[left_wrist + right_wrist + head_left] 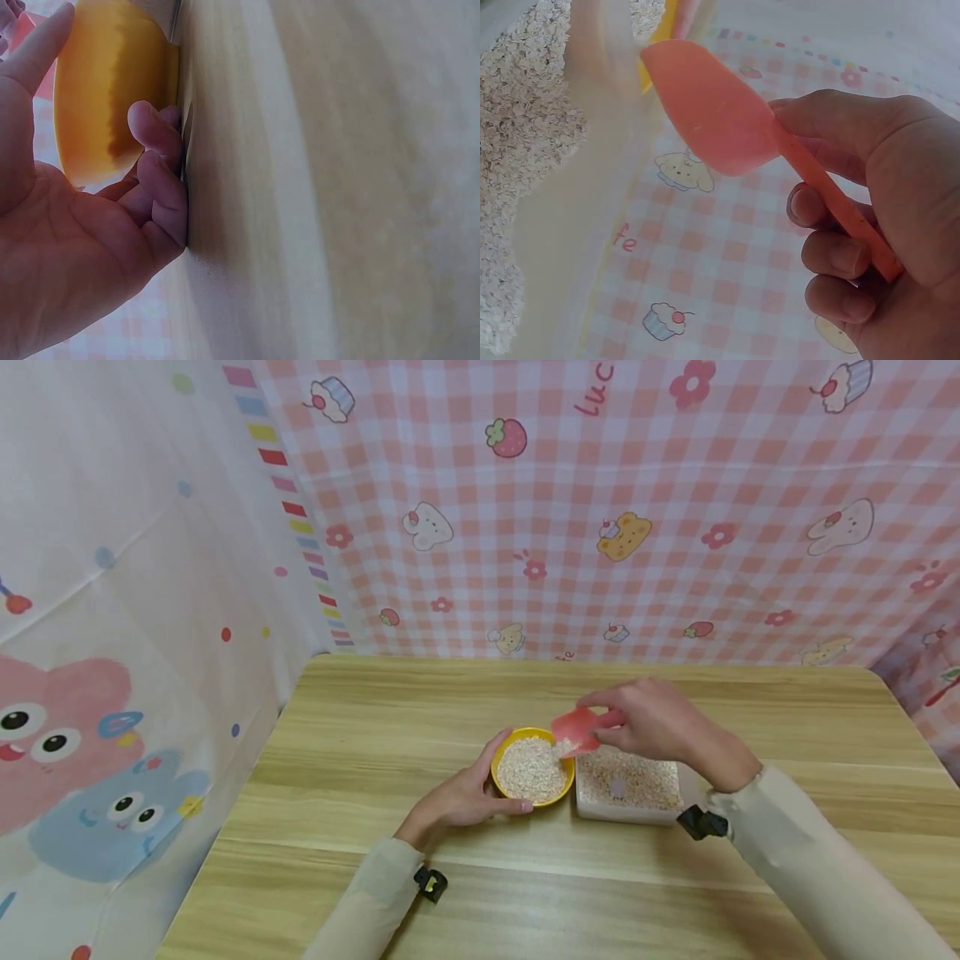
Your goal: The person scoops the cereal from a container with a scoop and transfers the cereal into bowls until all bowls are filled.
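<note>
- Bowl (564,788), head view: yellow, round, standing on the desk (337,735) between its left and right edges, in from the far edge, pale flakes (531,768) filling it. Left hand (461,797) is curving round the rim, probably steadying it.
- Right hand (652,718), same view, is holding a coral scoop (576,727) at the bowl's right rim, flakes showing at its lip. Translucent tub (622,813) is sitting just beside, on the desk-right-edge side, likely shortening the reach.
- Left wrist view: thumb and fingers are clamping the smooth, flaring bowl; lower fingers are curling near its foot by the desk.
- Right wrist view: fingers are wrapping the slim handle, apparently for control of tilt; the scoop's rounded blade is looking like plastic, tub flakes dry and ragged.
</note>
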Demonstrator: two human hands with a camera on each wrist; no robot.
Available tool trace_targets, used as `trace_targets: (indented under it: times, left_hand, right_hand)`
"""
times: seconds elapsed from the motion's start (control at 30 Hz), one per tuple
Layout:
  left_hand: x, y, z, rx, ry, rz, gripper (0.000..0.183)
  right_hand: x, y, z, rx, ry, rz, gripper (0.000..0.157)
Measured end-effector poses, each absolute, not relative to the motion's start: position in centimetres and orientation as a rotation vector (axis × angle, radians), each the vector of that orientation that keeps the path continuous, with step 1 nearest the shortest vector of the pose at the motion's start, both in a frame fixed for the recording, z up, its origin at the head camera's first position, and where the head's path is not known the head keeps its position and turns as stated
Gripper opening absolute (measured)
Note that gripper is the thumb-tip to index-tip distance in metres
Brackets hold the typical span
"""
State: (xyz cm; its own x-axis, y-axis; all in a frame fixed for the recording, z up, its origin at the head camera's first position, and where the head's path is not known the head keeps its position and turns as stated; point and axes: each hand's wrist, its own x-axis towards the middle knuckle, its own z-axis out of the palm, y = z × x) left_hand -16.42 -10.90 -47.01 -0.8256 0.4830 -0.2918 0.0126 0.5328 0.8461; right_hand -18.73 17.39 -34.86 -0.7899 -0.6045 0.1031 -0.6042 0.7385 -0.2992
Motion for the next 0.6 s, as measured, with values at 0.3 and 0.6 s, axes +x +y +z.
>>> trace_targets:
  times: [0.3, 0.6]
  left_hand:
    - [-16.5, -11.0, -47.1, 0.417, 2.280, 1.247, 0.115]
    - [-16.4, -11.0, -47.1, 0.434, 2.305, 1.237, 0.114]
  right_hand:
    - [-18.6, 18.0, -34.1, -1.062, 2.944, -0.520, 0.036]
    - [-18.3, 20.2, -34.0, -0.913, 2.892, -0.674, 0.039]
